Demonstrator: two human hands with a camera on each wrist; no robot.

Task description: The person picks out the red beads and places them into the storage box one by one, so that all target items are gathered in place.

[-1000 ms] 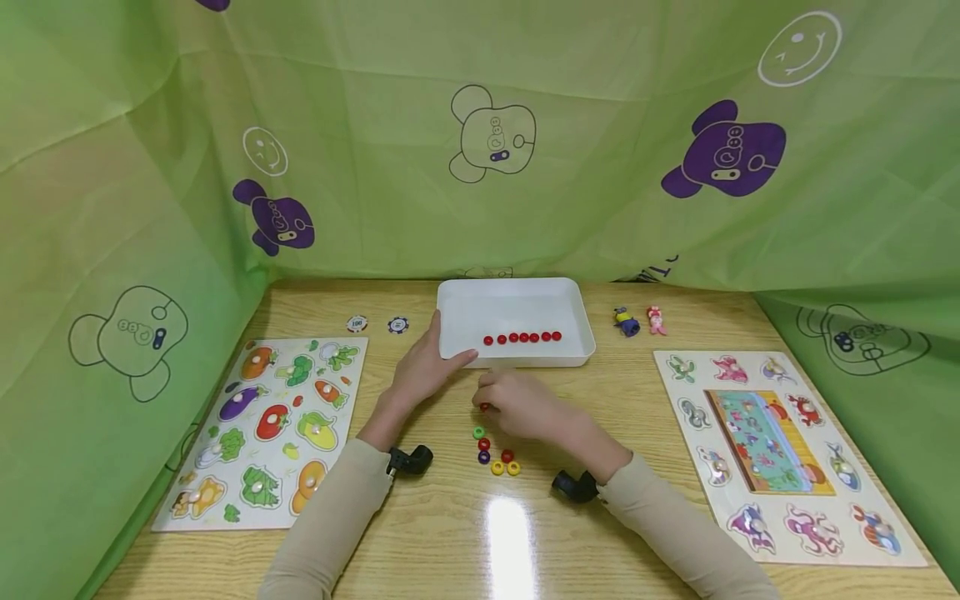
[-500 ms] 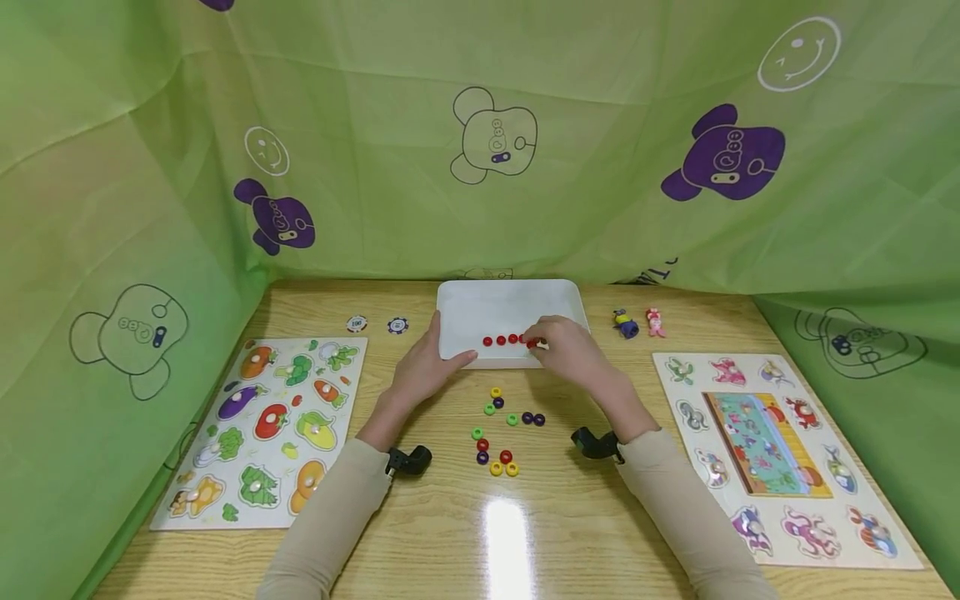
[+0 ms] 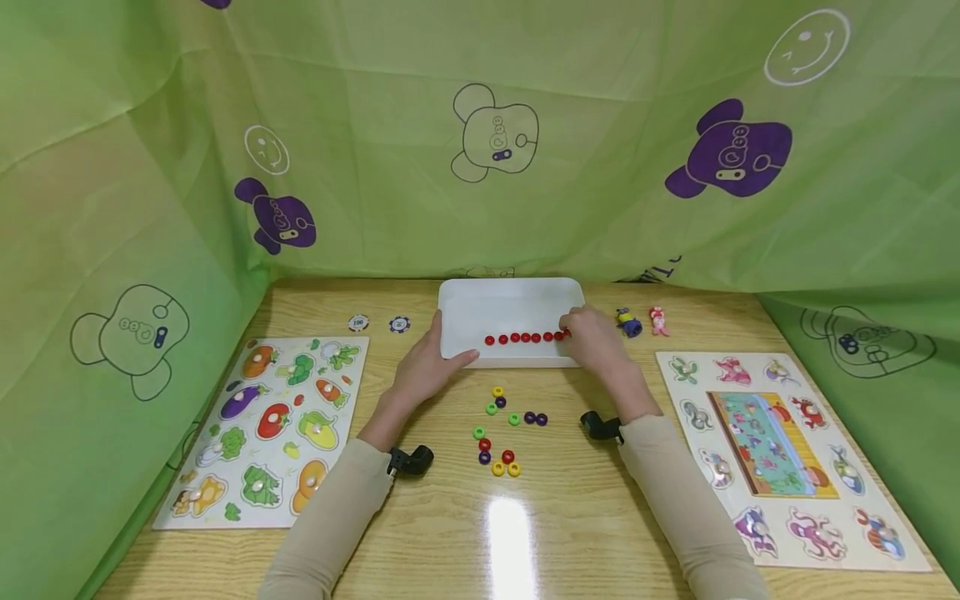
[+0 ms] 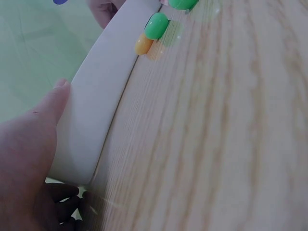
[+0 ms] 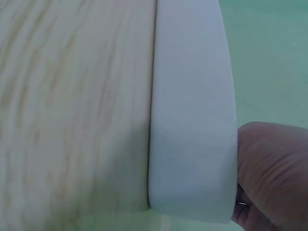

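A white tray (image 3: pixel 510 363) stands at the back of the table, with a row of small red ring beads (image 3: pixel 515 337) inside it near the front wall. My left hand (image 3: pixel 423 367) holds the tray's front left corner, thumb along the front rim and fingers down the left side. In the left wrist view the thumb (image 4: pixel 57 98) lies against the white wall. My right hand (image 3: pixel 596 337) reaches over the front right of the tray and pinches a red ring bead (image 3: pixel 567 332) at the row's right end. Most of that bead is hidden by the fingers.
Loose green (image 3: pixel 513 419), purple, yellow and red ring beads lie in front of the tray. A vegetable puzzle board (image 3: pixel 352 354) is at left, a sea-animal board (image 3: pixel 675 392) at right. Two poker chips (image 3: pixel 400 325) and two small figures (image 3: pixel 628 322) flank the tray.
My right hand has gone from the loose beads on the table up into the tray, then rightward to the end of the red row. The left hand stays at the tray's corner.
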